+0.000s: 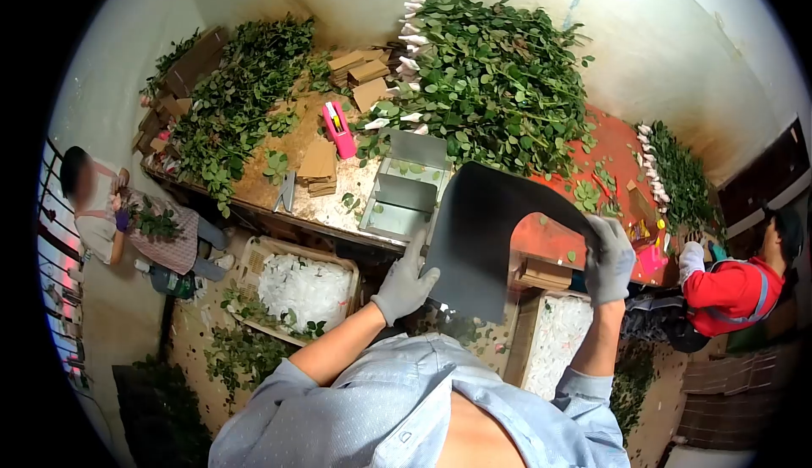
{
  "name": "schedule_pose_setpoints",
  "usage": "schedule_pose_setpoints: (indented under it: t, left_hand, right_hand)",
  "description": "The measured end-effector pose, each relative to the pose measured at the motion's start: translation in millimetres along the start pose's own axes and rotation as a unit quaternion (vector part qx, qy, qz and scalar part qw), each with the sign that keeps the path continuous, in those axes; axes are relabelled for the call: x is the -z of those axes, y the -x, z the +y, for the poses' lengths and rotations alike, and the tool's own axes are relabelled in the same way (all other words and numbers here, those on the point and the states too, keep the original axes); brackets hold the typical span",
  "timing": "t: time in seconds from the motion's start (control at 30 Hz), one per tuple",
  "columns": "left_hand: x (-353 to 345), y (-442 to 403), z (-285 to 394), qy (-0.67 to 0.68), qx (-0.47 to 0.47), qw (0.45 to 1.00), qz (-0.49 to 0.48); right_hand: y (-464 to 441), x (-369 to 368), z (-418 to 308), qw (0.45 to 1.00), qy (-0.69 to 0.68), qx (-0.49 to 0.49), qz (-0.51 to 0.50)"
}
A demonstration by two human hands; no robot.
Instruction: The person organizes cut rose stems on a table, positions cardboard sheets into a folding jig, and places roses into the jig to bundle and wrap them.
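A dark, flexible sheet [482, 248] is held up in front of my body, bent over in an arch at its right side. My left hand [408, 282], in a grey glove, is at the sheet's lower left edge, thumb pointing toward it; its grip is partly hidden. My right hand [609, 261], also gloved, is closed on the sheet's right end. Just behind the sheet, a metal tray-like holder [404, 202] stands at the table's front edge. A big pile of leafy stems [507, 79] with white-wrapped ends lies beyond it.
On the table [271, 159] are a pink tape dispenser [339, 130], cardboard pieces [318, 164] and more stems [245, 87]. Below stand a crate [254, 257] of white material and a box [522, 341]. One person [110, 214] is at left, another in red [734, 297] at right.
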State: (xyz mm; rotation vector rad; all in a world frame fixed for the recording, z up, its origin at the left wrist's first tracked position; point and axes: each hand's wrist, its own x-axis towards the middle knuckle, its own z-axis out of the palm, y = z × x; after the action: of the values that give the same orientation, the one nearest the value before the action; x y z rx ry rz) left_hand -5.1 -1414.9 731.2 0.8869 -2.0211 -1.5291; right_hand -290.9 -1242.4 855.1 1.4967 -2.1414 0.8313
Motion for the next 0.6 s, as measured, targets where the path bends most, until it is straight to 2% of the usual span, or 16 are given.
schedule_pose_setpoints:
  t: [0.07, 0.13, 0.17, 0.2, 0.27, 0.3, 0.37, 0.4, 0.43, 0.47, 0.5, 0.57, 0.6]
  left_hand:
    - [14, -16, 11, 0.033, 0.032, 0.998, -0.035]
    - [27, -41, 2, 0.008, -0.141, 0.989, -0.039]
    - [40, -49, 5, -0.005, -0.115, 0.989, -0.092]
    - [53, -62, 7, -0.001, -0.115, 0.989, -0.095]
    - [77, -87, 5, 0.016, -0.107, 0.966, -0.236]
    - [80, -96, -10, 0.102, -0.092, 0.964, -0.227]
    - [109, -115, -11, 0.156, -0.067, 0.957, -0.237]
    - [128, -122, -4, 0.175, -0.060, 0.954, -0.236]
    - [137, -133, -28, 0.185, -0.128, 0.948, -0.223]
    - [146, -148, -53, 0.151, -0.250, 0.935, -0.202]
    - [166, -149, -57, 0.269, -0.137, 0.916, -0.264]
    - [185, -157, -77, 0.401, -0.084, 0.862, -0.298]
    - [189, -160, -95, 0.394, -0.059, 0.885, -0.241]
  right_hand:
    - [-34, -28, -14, 1.000, 0.018, 0.011, -0.021]
    - [-69, -63, -23, 0.997, 0.050, 0.029, -0.052]
    - [-86, -79, -31, 0.995, 0.062, 0.018, -0.080]
    - [-103, -101, -31, 0.988, 0.104, 0.023, -0.115]
    - [-133, -140, -40, 0.978, 0.116, 0.010, -0.174]
    - [-147, -158, -44, 0.967, 0.114, 0.011, -0.230]
    - [-171, -192, -53, 0.939, 0.096, 0.008, -0.332]
    - [-180, -214, -53, 0.935, 0.096, 0.001, -0.341]
    - [-186, -241, -50, 0.925, 0.080, 0.017, -0.370]
    - [-188, -265, -47, 0.915, 0.063, 0.032, -0.397]
    - [-191, -287, -48, 0.906, 0.049, 0.035, -0.418]
    - [-194, -326, -55, 0.882, 0.035, 0.013, -0.470]
    - [-188, -345, -53, 0.883, -0.008, 0.022, -0.468]
